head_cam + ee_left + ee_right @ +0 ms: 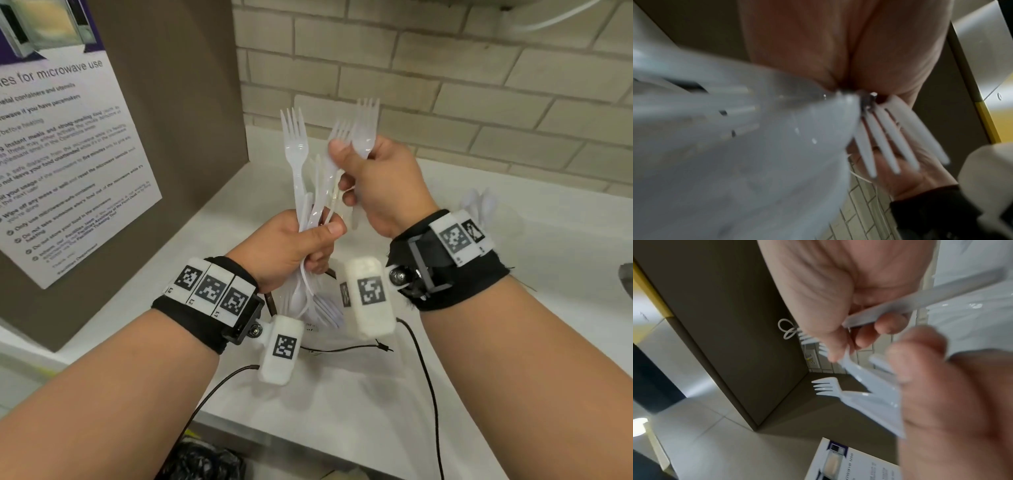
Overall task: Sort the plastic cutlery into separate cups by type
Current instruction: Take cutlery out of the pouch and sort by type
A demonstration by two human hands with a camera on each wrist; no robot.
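Note:
My left hand (294, 240) grips a bundle of white plastic cutlery (313, 205) around its middle, above the white counter. One fork (294, 144) stands tall out of the bundle, and fork and spoon ends (323, 306) hang below the fist. My right hand (380, 178) is just right of the bundle and pinches two forks (364, 130), tines up, between thumb and fingers. In the right wrist view a fork handle (900, 306) crosses the curled fingers (888, 322). The left wrist view shows fork tines (890, 141) in front of the right hand (910, 177).
A clear cup (479, 204) with white cutlery in it peeks out behind my right wrist. A brown panel with a microwave-use poster (68, 164) stands at the left, and a tiled wall (479, 85) is behind. The counter's front edge (274, 431) is near my forearms.

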